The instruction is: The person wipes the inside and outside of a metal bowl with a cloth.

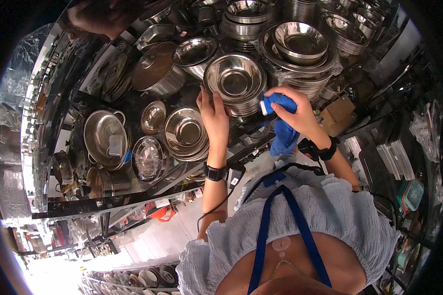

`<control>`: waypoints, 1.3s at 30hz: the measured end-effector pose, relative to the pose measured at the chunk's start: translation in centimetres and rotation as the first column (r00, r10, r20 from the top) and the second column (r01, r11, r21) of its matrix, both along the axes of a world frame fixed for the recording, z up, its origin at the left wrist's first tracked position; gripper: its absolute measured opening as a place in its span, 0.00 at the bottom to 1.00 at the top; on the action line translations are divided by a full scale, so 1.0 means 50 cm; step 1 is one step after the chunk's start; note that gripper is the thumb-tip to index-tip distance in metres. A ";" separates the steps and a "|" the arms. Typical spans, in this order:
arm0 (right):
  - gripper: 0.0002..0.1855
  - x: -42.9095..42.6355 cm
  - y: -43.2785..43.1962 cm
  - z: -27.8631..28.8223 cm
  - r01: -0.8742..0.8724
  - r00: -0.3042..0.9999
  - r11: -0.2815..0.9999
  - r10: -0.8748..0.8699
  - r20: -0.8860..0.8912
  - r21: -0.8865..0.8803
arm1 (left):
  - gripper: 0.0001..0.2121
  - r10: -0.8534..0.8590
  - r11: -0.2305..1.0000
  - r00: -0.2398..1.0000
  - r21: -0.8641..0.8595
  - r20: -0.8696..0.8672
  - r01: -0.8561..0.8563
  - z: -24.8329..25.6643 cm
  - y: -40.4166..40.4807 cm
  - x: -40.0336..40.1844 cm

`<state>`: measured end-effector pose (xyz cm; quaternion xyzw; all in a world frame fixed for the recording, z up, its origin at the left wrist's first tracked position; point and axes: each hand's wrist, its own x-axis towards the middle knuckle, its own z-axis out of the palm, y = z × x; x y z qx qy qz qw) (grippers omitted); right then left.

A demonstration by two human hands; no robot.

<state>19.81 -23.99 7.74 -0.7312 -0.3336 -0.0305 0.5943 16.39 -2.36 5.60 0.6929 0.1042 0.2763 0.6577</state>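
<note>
A stack of shiny stainless steel bowls stands in front of me on a dark shelf. At its left side is my left hand, its fingertips against or just over the rims; whether it grips them is hidden. My right hand is closed around a blue cloth, which hangs down below the fingers. A white edge shows on the bunched part, close to the stack's right side. Left of my left hand sits another stack of wide steel bowls.
A lidded pot and a steel colander stand to the left. Behind on the right is a taller stack of basins with plastic wrap. A cardboard box lies at the right. The shelf's front edge runs before me.
</note>
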 end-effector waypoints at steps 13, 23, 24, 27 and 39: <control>0.09 -0.062 0.084 -0.032 -0.211 0.977 0.972 0.212 -0.008 -0.103 | 0.18 -0.081 0.990 0.997 -0.119 -0.017 0.079 -0.003 0.043 -0.130; 0.19 -0.108 0.221 -0.062 -0.300 0.917 0.917 0.353 0.184 -0.261 | 0.12 0.104 0.982 0.989 -0.147 -0.105 -0.119 -0.051 0.118 -0.308; 0.22 -0.113 0.234 -0.061 -0.313 0.914 0.912 0.365 0.177 -0.263 | 0.12 0.100 0.982 0.989 -0.151 -0.112 -0.116 -0.063 0.125 -0.320; 0.25 -0.119 0.268 -0.072 -0.330 0.906 0.897 0.389 0.169 -0.294 | 0.12 0.081 0.981 0.979 -0.161 -0.187 -0.112 -0.077 0.136 -0.349; 0.10 -0.112 0.314 -0.079 -0.194 0.883 0.914 0.322 0.343 -0.357 | 0.13 0.040 0.970 0.978 -0.226 -0.203 -0.086 -0.076 0.134 -0.358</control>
